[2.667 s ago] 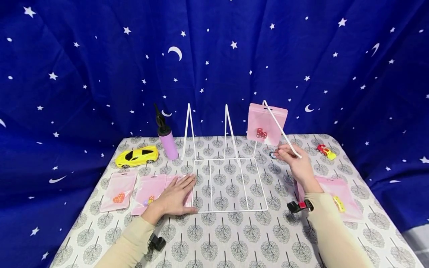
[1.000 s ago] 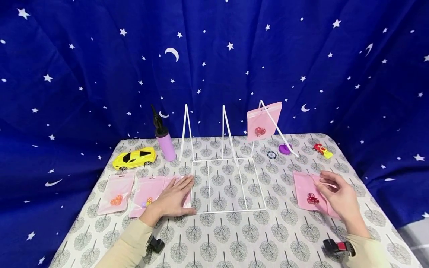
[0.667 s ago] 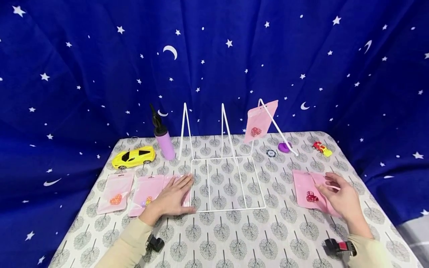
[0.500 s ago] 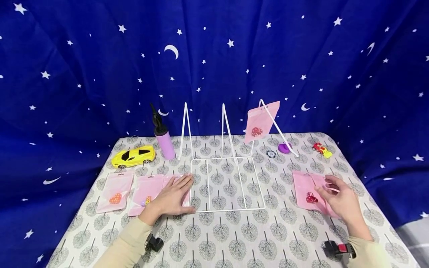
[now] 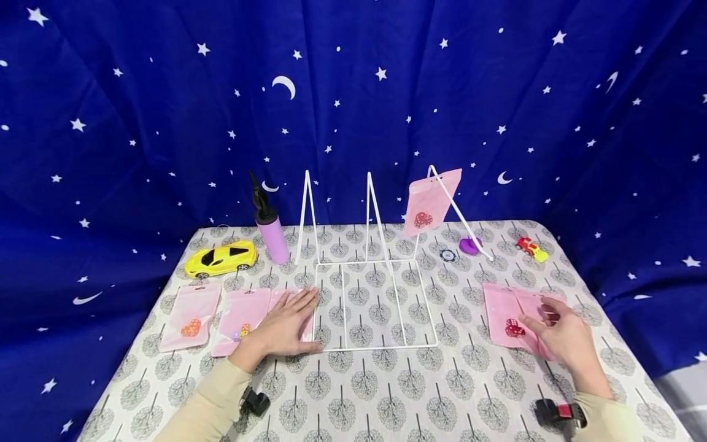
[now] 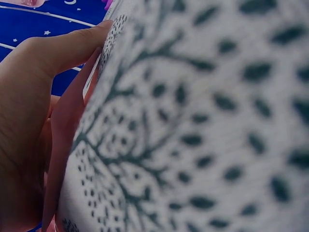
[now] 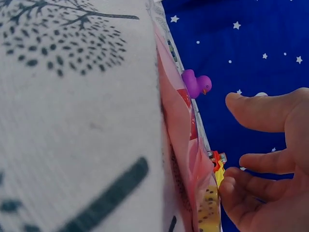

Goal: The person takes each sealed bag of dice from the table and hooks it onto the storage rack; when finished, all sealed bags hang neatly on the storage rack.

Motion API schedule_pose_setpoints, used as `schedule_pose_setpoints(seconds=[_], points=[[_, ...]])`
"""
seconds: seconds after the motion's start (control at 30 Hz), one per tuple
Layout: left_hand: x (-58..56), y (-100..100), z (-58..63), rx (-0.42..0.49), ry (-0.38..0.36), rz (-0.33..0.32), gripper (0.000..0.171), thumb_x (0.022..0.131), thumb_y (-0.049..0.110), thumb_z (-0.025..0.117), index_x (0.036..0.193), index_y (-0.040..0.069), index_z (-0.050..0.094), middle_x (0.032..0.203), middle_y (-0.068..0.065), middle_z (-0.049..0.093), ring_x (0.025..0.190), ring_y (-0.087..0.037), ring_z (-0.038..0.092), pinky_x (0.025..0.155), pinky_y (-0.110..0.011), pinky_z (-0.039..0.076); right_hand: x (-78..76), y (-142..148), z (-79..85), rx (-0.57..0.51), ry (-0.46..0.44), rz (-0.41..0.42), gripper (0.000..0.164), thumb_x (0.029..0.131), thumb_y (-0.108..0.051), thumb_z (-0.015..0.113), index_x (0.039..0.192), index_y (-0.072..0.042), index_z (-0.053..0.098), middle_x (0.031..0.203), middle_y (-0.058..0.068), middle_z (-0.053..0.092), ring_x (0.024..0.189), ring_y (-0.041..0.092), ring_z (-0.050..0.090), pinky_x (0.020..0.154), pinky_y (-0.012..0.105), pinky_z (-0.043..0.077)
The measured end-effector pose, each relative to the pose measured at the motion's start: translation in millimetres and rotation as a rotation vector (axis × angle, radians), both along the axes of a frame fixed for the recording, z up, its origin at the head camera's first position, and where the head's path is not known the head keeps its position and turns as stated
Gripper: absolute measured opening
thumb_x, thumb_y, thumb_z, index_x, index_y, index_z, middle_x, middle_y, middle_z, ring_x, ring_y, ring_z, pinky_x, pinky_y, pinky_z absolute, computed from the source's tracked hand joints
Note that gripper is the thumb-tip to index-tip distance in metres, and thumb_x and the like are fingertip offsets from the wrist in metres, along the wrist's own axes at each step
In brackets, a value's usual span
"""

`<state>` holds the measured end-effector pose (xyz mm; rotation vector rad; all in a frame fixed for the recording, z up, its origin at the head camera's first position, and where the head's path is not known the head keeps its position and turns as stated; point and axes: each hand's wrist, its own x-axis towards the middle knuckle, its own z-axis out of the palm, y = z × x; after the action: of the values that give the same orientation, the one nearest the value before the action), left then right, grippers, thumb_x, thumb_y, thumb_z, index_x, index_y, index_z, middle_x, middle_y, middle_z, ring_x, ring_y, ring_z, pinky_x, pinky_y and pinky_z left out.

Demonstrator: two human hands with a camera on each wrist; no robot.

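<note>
My left hand lies flat, palm down, on a pink zip bag beside the left edge of the white wire rack. In the left wrist view the thumb is straight and the pink bag runs under the palm. My right hand is over two overlapping pink zip bags at the right. The nearer-left bag holds red dice; yellow dice show in the other. In the right wrist view the thumb stands apart from the loosely curled fingers, which are close to the bag.
A pink bag with red dice hangs on the rack's right arm. Two more bags with dice lie at left. Behind stand a yellow toy car, a purple pump, a purple duck and a small toy vehicle.
My right hand has left the rack's right arm and come down to the right-hand bags, lowering slightly just now. The hanging bag has turned on its arm. The left hand stays put.
</note>
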<state>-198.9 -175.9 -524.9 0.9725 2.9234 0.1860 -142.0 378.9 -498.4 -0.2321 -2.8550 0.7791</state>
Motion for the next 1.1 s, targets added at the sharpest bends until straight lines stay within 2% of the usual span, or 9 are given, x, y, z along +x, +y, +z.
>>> schedule_pose_setpoints(seconds=[0.57, 0.73, 0.93, 1.1], points=[[0.9, -0.3, 0.9, 0.005, -0.004, -0.005, 0.111, 0.076, 0.082, 0.052, 0.154, 0.008, 0.024, 0.163, -0.009, 0.016, 0.15, -0.03, 0.017, 0.121, -0.058, 0.011, -1.2, 8.5, 2.3, 0.04, -0.182, -0.058, 0.086, 0.086, -0.054, 0.067, 0.135, 0.012, 0.041, 0.117, 0.035, 0.057, 0.106, 0.057, 0.051, 0.087, 0.066, 0.041], [-0.1, -0.3, 1.4, -0.005, -0.002, -0.001, 0.111, 0.075, 0.082, 0.052, 0.154, 0.009, 0.024, 0.163, -0.008, 0.015, 0.15, -0.029, 0.017, 0.121, -0.057, 0.011, -1.4, 6.3, 3.0, 0.037, -0.168, -0.045, 0.085, 0.086, -0.053, 0.068, 0.134, 0.012, 0.042, 0.115, 0.034, 0.057, 0.101, 0.052, 0.054, 0.083, 0.063, 0.043], [-0.6, 0.2, 2.5, -0.007, -0.005, 0.002, 0.112, 0.075, 0.082, 0.053, 0.155, 0.009, 0.023, 0.164, -0.008, 0.014, 0.15, -0.029, 0.016, 0.121, -0.057, 0.011, -2.6, 0.3, 2.9, 0.054, -0.088, 0.013, 0.071, 0.086, -0.044, 0.071, 0.128, 0.009, 0.051, 0.107, 0.027, 0.065, 0.093, 0.043, 0.062, 0.074, 0.053, 0.047], [0.7, 0.1, 1.4, -0.012, -0.013, 0.003, 0.112, 0.075, 0.082, 0.052, 0.155, 0.009, 0.022, 0.164, -0.008, 0.014, 0.15, -0.028, 0.015, 0.121, -0.056, 0.01, -1.0, -2.6, 1.7, 0.073, -0.106, 0.062, 0.066, 0.086, -0.041, 0.071, 0.125, 0.009, 0.054, 0.1, 0.02, 0.069, 0.088, 0.036, 0.065, 0.071, 0.048, 0.047]])
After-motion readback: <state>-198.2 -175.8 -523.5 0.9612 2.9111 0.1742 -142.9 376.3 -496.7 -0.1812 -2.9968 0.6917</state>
